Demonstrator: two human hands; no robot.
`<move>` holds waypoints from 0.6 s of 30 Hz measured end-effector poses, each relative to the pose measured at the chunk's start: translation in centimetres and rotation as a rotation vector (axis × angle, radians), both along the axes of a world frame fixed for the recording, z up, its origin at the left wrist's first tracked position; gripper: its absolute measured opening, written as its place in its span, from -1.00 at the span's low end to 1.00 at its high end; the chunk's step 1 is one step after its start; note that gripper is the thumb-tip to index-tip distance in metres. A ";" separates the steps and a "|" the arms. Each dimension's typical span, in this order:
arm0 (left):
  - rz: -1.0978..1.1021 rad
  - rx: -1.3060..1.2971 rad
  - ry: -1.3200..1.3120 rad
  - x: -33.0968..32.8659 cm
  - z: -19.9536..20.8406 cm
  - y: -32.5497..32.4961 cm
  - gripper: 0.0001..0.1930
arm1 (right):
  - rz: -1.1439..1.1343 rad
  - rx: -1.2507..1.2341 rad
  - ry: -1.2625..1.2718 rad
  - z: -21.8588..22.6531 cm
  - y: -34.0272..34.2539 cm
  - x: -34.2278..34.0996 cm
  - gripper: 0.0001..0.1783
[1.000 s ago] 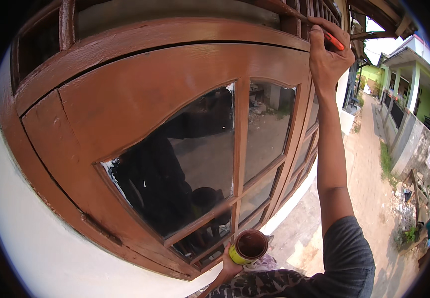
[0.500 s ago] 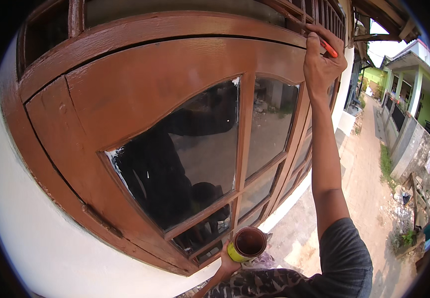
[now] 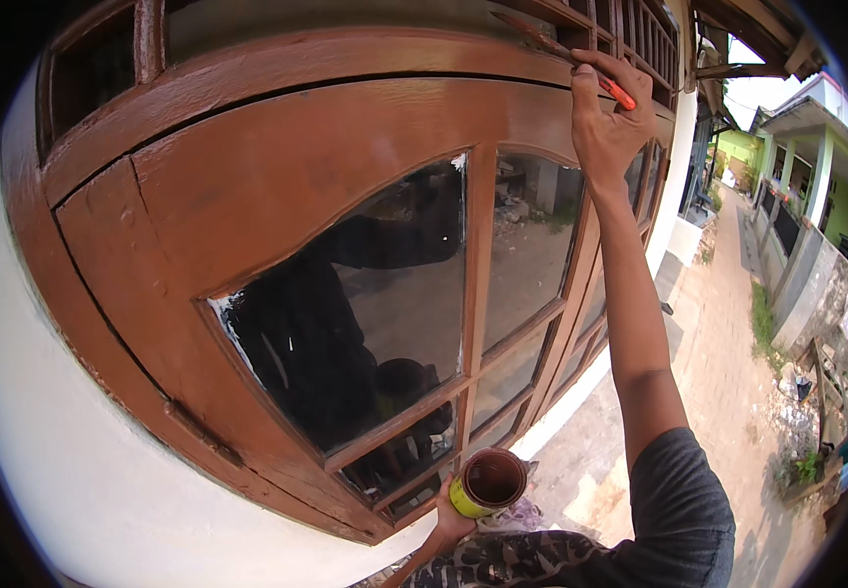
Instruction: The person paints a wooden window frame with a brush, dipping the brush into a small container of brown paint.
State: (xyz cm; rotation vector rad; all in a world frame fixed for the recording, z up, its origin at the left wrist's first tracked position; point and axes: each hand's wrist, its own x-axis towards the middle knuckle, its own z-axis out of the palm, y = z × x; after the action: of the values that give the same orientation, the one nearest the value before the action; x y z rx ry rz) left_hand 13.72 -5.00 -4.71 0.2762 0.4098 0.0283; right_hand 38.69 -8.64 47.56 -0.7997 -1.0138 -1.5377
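Note:
My raised right hand grips a paintbrush by its red-orange handle, fingers closed round it. The brush's brown-stained tip points up and left, along the ledge above the brown wooden window frame. Down at the bottom centre, my left hand is wrapped round a yellow-green paint can. Open at the top, the can shows brown paint coating its inside wall; how full it is cannot be told.
Dark glass panes with white smears at their edges fill the frame. Brown slats stand above it. White wall borders the left side. At right runs a dirt lane beside a low grey wall and rubble.
My right hand has moved a little to the left with the paintbrush, whose tip now lies farther left along the ledge. The left hand and can have stayed nearly still.

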 end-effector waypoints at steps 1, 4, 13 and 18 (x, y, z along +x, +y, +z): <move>0.016 0.012 0.009 0.1 -0.1 0.0 -0.36 | 0.000 -0.012 0.030 0.3 0.3 -0.4 -0.85; 0.016 0.022 -0.018 0.1 -0.6 -0.1 -0.37 | 0.019 -0.009 0.063 0.8 0.4 -0.4 -0.84; -0.011 -0.025 -0.029 -0.3 0.1 0.4 -0.36 | -0.113 -0.062 0.036 -0.5 0.3 -0.3 -0.85; 0.003 0.018 0.008 -0.1 1.0 0.1 -0.35 | -0.091 0.041 -0.108 2.0 -0.2 0.2 -0.83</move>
State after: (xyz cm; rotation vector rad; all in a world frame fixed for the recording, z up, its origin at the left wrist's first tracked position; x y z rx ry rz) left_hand 13.57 -4.90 -3.72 0.2935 0.4176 0.0343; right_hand 38.91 -8.89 49.60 -0.7494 -1.0327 -1.6891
